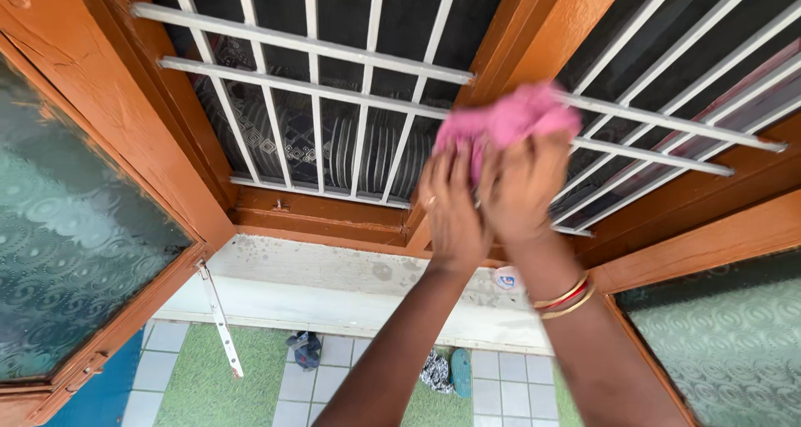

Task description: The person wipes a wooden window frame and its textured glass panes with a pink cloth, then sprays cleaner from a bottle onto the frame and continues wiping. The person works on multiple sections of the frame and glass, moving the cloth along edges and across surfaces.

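Two bare arms show, with no sleeves on them. The left hand (453,214) wears a thin gold-coloured ring (430,201) on one of its fingers. The right hand (521,189) wears no ring that can be seen. Just below the right hand, around the wrist, sit a few thin bangles (564,298) packed close together. One bangle is red and the ones beside it are gold-coloured. They are round and shiny. Both hands look a bit blurry, so small things on them are hard to make out.
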